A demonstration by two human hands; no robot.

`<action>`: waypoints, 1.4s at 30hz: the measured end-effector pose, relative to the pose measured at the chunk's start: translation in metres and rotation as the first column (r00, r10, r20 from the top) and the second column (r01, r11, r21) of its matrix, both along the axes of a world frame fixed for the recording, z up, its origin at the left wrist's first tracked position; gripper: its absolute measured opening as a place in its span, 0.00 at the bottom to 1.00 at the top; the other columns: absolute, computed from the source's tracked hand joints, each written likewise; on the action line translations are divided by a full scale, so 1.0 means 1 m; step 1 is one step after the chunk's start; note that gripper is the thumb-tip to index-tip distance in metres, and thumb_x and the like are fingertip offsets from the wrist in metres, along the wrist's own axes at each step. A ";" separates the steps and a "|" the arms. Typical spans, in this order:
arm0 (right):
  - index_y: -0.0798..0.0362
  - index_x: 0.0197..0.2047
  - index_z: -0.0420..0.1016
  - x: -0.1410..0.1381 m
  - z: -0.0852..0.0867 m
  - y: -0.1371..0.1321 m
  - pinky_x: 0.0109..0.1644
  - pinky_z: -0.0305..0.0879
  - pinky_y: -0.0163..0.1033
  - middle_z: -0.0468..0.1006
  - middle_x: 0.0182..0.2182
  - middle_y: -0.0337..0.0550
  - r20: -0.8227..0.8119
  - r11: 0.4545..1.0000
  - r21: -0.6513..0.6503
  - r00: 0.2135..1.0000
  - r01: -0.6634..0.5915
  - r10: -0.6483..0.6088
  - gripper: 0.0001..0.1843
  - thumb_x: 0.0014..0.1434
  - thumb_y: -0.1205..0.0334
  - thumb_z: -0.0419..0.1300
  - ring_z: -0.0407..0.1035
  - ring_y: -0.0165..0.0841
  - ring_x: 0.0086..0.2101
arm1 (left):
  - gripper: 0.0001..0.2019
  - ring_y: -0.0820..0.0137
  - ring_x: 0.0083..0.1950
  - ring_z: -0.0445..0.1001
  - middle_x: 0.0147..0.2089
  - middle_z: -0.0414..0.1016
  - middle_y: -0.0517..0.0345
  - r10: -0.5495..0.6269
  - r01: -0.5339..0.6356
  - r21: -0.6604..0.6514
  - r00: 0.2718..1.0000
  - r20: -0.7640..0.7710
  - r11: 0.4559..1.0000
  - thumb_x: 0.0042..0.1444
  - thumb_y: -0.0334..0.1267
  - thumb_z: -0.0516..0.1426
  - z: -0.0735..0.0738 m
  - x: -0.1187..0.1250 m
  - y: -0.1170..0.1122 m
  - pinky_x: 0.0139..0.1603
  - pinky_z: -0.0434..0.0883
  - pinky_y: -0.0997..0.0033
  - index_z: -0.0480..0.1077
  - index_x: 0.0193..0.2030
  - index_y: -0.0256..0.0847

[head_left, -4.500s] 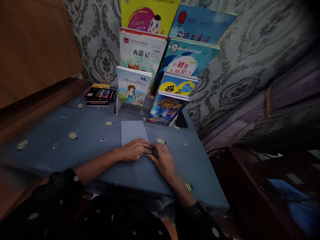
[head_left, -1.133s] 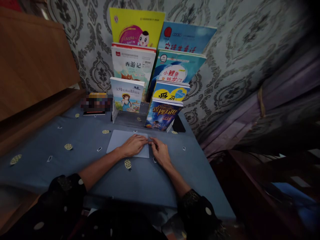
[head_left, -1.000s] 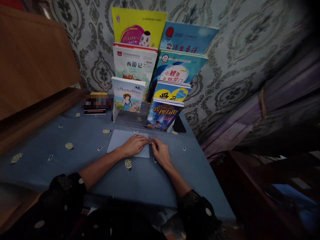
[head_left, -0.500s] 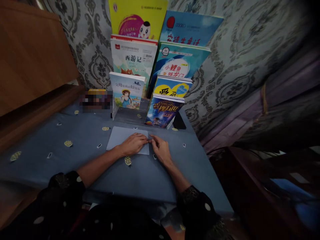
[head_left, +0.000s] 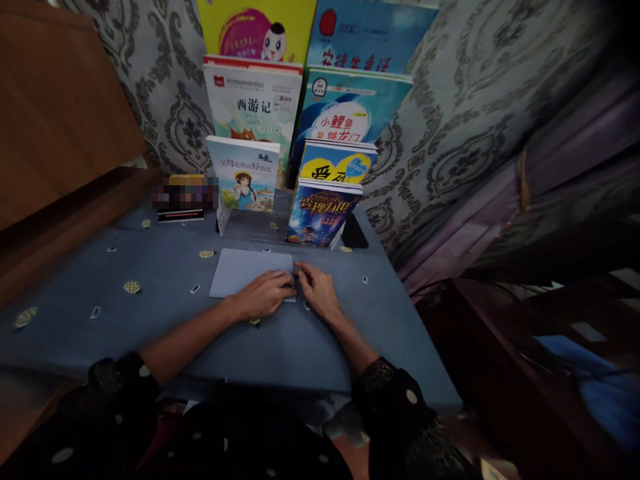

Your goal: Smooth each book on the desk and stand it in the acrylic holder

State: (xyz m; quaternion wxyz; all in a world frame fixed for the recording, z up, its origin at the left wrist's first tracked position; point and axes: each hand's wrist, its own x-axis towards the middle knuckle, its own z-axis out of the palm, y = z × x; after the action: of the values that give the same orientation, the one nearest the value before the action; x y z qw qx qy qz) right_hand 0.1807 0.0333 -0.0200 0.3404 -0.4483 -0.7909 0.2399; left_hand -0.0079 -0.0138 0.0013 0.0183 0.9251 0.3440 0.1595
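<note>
A pale blue-grey sheet of paper [head_left: 245, 267] lies flat on the patterned cloth; whether it is folded I cannot tell. My left hand [head_left: 265, 292] rests palm down over its lower right part, fingers bent and pressed together at the right edge. From the other side my right hand [head_left: 317, 287] meets that edge, its forefinger and thumb close together near the upper right corner. The fingertips of both hands almost touch, and the strip of paper between them is partly hidden.
Several upright books [head_left: 245, 177] stand on a clear stand [head_left: 250, 225] behind the paper. To their right lies a black phone-like slab [head_left: 355, 232]. A blurred-out item [head_left: 185, 195] sits at the back left. A wooden panel [head_left: 60, 100] borders the left, and the table drops off at right.
My left hand has slid slightly down and left along the paper's right edge, while my right hand stays by it. The whole view has shifted a little.
</note>
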 end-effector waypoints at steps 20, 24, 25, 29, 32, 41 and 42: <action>0.53 0.49 0.77 0.000 0.017 -0.012 0.34 0.65 0.35 0.79 0.24 0.39 0.121 0.997 -0.068 0.992 -0.032 0.040 0.17 0.64 0.62 0.50 0.71 0.33 0.25 | 0.21 0.55 0.68 0.61 0.68 0.62 0.47 0.390 -0.422 -0.119 0.894 -0.220 0.899 0.68 0.45 0.50 0.011 -0.066 0.010 0.64 0.58 0.51 0.64 0.65 0.44; 0.53 0.46 0.78 0.001 0.028 -0.017 0.31 0.63 0.34 0.77 0.20 0.37 0.148 0.980 -0.150 0.978 -0.128 0.150 0.17 0.65 0.60 0.50 0.70 0.32 0.22 | 0.23 0.55 0.64 0.65 0.68 0.62 0.48 0.491 -0.538 -0.079 0.812 -0.317 0.839 0.68 0.48 0.49 0.018 -0.088 0.010 0.60 0.63 0.54 0.61 0.66 0.46; 0.53 0.45 0.78 0.002 0.029 -0.017 0.32 0.63 0.34 0.77 0.20 0.38 0.155 0.980 -0.152 0.976 -0.131 0.154 0.17 0.65 0.59 0.50 0.70 0.32 0.23 | 0.22 0.55 0.61 0.67 0.65 0.65 0.48 0.505 -0.551 -0.058 0.798 -0.330 0.833 0.68 0.49 0.48 0.021 -0.089 0.007 0.58 0.64 0.55 0.61 0.66 0.46; 0.53 0.48 0.77 0.009 0.026 -0.009 0.36 0.69 0.36 0.83 0.29 0.41 0.111 0.991 -0.119 0.991 -0.063 0.076 0.16 0.64 0.60 0.51 0.76 0.34 0.28 | 0.19 0.54 0.51 0.73 0.51 0.74 0.43 0.611 -0.645 0.033 0.704 -0.362 0.763 0.67 0.49 0.50 0.032 -0.080 -0.011 0.47 0.69 0.59 0.68 0.56 0.40; 0.51 0.55 0.73 0.012 0.019 -0.004 0.44 0.72 0.40 0.84 0.42 0.46 0.003 0.992 -0.103 0.998 -0.067 0.067 0.18 0.63 0.63 0.52 0.78 0.36 0.41 | 0.16 0.55 0.42 0.77 0.41 0.78 0.43 0.626 -0.683 0.022 0.656 -0.422 0.730 0.67 0.47 0.50 0.038 -0.067 -0.026 0.40 0.70 0.61 0.69 0.52 0.37; 0.52 0.55 0.73 -0.002 0.007 -0.008 0.57 0.68 0.48 0.80 0.49 0.48 0.050 0.985 -0.002 0.984 -0.170 0.170 0.19 0.64 0.67 0.51 0.72 0.38 0.52 | 0.09 0.57 0.45 0.75 0.42 0.76 0.45 0.503 -0.515 0.053 0.804 -0.317 0.856 0.66 0.34 0.48 0.027 -0.029 -0.039 0.39 0.71 0.62 0.70 0.42 0.37; 0.51 0.55 0.73 -0.003 0.007 -0.009 0.57 0.68 0.48 0.80 0.49 0.48 0.053 0.984 0.006 0.982 -0.180 0.179 0.19 0.63 0.68 0.51 0.72 0.38 0.52 | 0.09 0.57 0.47 0.74 0.44 0.75 0.45 0.468 -0.468 0.074 0.835 -0.290 0.881 0.66 0.33 0.49 0.023 -0.026 -0.037 0.41 0.71 0.62 0.70 0.42 0.37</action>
State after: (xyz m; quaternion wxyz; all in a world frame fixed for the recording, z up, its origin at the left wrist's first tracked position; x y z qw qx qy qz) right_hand 0.1774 0.0244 -0.0126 0.2989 -0.3796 -0.8380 0.2536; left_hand -0.0334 -0.0508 0.0244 -0.0736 0.8262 0.5583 0.0174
